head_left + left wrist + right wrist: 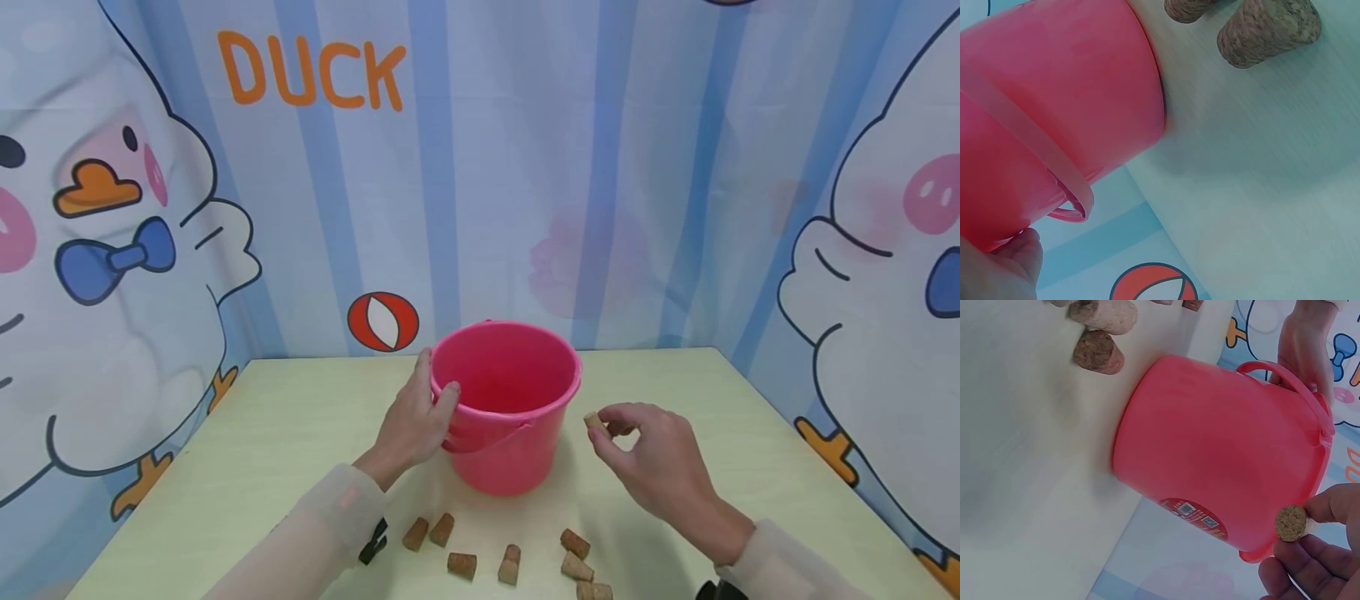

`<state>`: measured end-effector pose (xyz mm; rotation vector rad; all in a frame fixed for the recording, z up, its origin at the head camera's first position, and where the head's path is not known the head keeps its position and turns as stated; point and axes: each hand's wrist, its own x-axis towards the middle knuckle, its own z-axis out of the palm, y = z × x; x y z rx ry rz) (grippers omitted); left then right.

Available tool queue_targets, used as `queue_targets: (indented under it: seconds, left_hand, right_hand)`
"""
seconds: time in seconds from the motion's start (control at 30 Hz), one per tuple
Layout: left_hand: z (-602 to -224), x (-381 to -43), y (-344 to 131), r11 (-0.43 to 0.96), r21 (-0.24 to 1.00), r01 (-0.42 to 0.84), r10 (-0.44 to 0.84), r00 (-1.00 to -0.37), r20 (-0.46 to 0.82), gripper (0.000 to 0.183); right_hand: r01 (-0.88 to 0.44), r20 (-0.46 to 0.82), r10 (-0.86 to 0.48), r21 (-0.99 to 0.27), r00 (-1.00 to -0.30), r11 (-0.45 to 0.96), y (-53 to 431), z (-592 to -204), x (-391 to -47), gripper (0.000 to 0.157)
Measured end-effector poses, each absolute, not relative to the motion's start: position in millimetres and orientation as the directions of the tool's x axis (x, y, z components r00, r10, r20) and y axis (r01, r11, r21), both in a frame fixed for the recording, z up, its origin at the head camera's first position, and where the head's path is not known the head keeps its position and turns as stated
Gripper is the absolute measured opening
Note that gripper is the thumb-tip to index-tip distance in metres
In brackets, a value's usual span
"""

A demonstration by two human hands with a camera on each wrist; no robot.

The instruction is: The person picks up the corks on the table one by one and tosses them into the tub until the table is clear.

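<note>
A pink bucket point(504, 454) stands upright on the table, its handle point(1035, 134) hanging down against the side. My left hand point(414, 421) grips the rim at its left, thumb over the edge and fingers on the outer wall. To the right of the bucket, my right hand point(660, 454) pinches a cork point(1291, 523) between thumb and fingers, apart from the bucket and about level with its upper part. Several more corks lie in front of the bucket, among them one cork point(462, 566) near the middle and another cork point(575, 543) on the right.
The pale yellow-green table point(315, 417) ends at the back against a blue striped curtain point(510, 167) printed with ducks. A round label point(1197, 519) is stuck on the bucket's side. Dark straps sit at both wrists.
</note>
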<state>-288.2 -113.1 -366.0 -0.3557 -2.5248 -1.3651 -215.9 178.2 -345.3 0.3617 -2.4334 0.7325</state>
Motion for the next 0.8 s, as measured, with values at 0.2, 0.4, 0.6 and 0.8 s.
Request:
queue_targets:
  seconds: [0.2, 0.4, 0.6, 0.8]
  left_hand:
    - [-366.1, -288.5, -113.5, 0.533, 0.779, 0.332, 0.098, -0.938, 0.333, 0.087]
    - [-366.3, -288.6, -113.8, 0.530, 0.780, 0.332, 0.098, -0.938, 0.333, 0.087]
    - [-366.4, -288.9, -113.8, 0.531, 0.781, 0.330, 0.097, -0.939, 0.331, 0.087]
    - [-366.6, -289.2, -114.1, 0.537, 0.775, 0.332, 0.102, -0.938, 0.332, 0.087]
  right_hand:
    - [-0.430, 0.635, -0.097, -0.395, -0.767, 0.812, 177.1, -339.1, -220.4, 0.012]
    - [-0.442, 0.654, -0.095, -0.390, -0.751, 0.808, 174.0, -332.1, -223.6, 0.015]
    - [-0.460, 0.669, -0.101, -0.386, -0.737, 0.800, 170.0, -325.7, -225.9, 0.014]
    - [-0.472, 0.676, -0.109, -0.380, -0.729, 0.796, 167.1, -320.1, -229.0, 0.014]
